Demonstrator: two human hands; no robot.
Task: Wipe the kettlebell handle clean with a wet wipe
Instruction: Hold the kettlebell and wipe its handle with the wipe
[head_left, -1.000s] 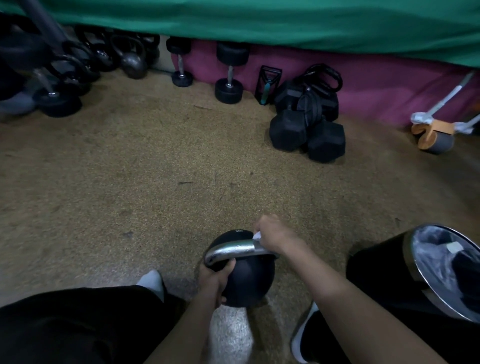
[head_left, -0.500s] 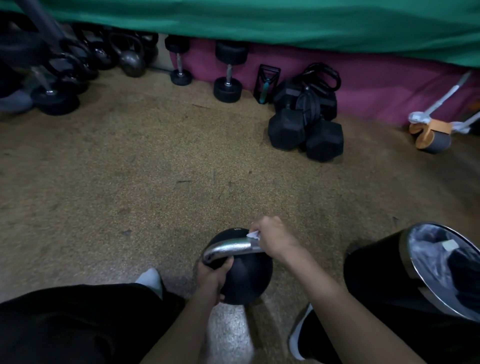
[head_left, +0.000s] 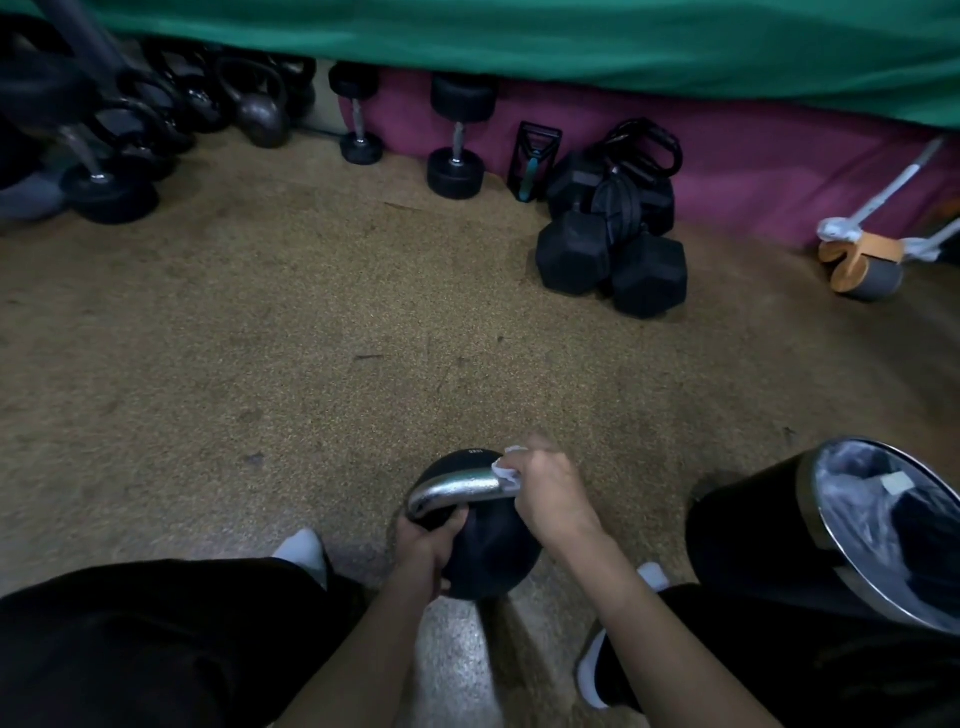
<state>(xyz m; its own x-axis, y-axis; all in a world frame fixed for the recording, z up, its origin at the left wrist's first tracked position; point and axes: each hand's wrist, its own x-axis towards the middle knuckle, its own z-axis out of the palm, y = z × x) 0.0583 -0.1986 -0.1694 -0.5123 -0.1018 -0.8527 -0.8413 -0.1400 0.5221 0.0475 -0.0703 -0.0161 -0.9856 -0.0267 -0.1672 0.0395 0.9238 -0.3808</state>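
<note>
Hardly anything has shifted since the earlier frames: the right hand sits at the same right end of the handle, perhaps a touch nearer the bend, and the bare metal to its left looks just as long.

Low in the head view, the left hand (head_left: 426, 545) steadies the black kettlebell (head_left: 493, 551), which stands on the floor (head_left: 311, 338) between the person's legs. Its fingers are curled against the ball just under the left end of the chrome handle (head_left: 457, 488). At the handle's right end a bunched white wet wipe (head_left: 506, 467) pokes out of the right hand (head_left: 553, 493), whose fingers are closed round both wipe and bar. Further right stands a lined black bin (head_left: 737, 530), near the person's right leg.

Most of the handle is probably unwiped. The main risk is a patchy job: short strokes at one end would leave the left bend and the underside dirty. The wipe is crumpled small, so it could slip out of the grasp on wet chrome, leaving bare skin rubbing the bar. If the left hand loosens during a firm stroke, the round ball may rock or tip towards the feet.
</note>
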